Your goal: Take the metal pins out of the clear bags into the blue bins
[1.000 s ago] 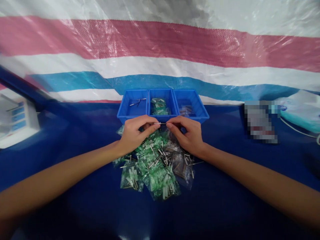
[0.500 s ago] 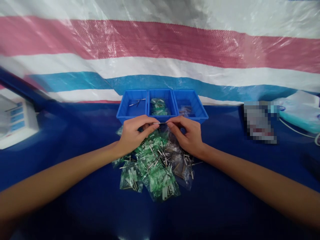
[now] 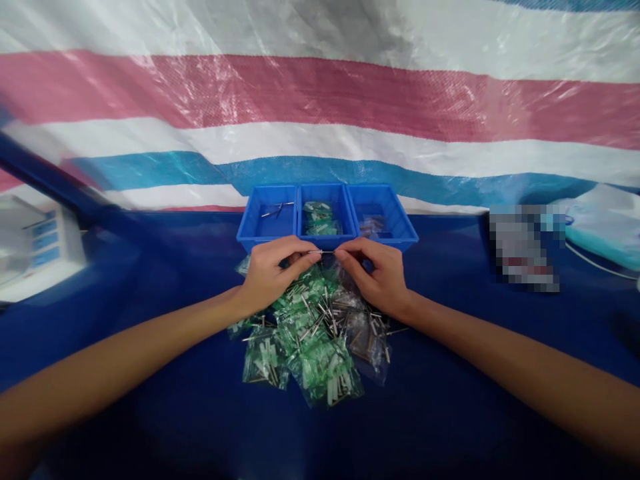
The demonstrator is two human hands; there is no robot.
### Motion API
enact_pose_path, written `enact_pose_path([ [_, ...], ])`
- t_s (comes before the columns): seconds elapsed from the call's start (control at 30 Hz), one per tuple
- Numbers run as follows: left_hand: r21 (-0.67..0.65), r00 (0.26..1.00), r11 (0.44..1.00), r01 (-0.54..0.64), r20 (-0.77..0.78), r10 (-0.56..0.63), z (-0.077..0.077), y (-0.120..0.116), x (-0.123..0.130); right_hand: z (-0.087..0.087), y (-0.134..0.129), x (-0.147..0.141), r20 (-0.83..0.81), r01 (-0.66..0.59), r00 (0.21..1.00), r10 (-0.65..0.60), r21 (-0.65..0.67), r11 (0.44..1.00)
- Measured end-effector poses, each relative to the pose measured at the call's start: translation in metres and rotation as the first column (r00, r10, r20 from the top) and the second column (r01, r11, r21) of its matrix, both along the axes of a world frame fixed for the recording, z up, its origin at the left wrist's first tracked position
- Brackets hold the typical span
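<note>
A thin metal pin (image 3: 327, 252) runs level between my two hands, just in front of the blue bins. My left hand (image 3: 273, 272) pinches its left end between thumb and fingertips. The right end is pinched by my right hand (image 3: 377, 272). Below and between the hands lies a pile of green-tinted plastic bags (image 3: 305, 320) with metal pins and white pieces, several loose pins on top. Greyish clear bags (image 3: 367, 333) with pins form its right side.
Behind the hands stand a left bin (image 3: 255, 230) with a few pins, a middle bin (image 3: 327, 237) with green bags, and a right bin (image 3: 395, 230) with greyish bags. A white device (image 3: 65, 260) is at far left, a blurred packet (image 3: 523, 257) at right.
The whole view has shifted slightly, with bins and pile a little lower in the picture. Both hands keep their pinch on the pin.
</note>
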State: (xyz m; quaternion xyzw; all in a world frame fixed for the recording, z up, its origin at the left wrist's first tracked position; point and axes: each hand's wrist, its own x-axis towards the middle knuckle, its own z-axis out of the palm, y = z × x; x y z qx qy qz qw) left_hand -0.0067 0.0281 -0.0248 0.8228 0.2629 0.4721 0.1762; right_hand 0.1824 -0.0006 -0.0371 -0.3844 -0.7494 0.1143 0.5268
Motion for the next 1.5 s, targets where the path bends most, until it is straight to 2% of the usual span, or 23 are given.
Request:
enact_pose_path([
  [0.37, 0.02, 1.0, 1.0, 0.01, -0.026, -0.009, 0.003, -0.001, 0.0, 0.002, 0.0, -0.001, 0.017, -0.006, 1.0, 0.005, 0.014, 1.0],
  [0.73, 0.002, 1.0, 1.0, -0.005, 0.012, 0.005, 0.001, -0.001, 0.0, 0.0, 0.0, -0.002, -0.003, -0.021, 1.0, 0.021, 0.006, 1.0],
  [1.03, 0.075, 1.0, 0.997, 0.003, 0.023, -0.005, 0.0, -0.002, -0.003, 0.0, 0.001, -0.003, 0.031, -0.057, 0.998, 0.057, 0.004, 0.998],
  [1.27, -0.092, 0.988, 0.991, 0.093, 0.129, -0.081, -0.003, -0.003, -0.003, 0.0, 0.001, -0.002, 0.029, -0.035, 0.999, 0.034, 0.028, 0.999],
  [1.5, -0.141, 0.98, 0.981, 0.133, 0.164, -0.11, -0.007, -0.002, -0.003, -0.001, 0.001, -0.001, 0.01, -0.029, 1.0, 0.028, 0.024, 0.999],
])
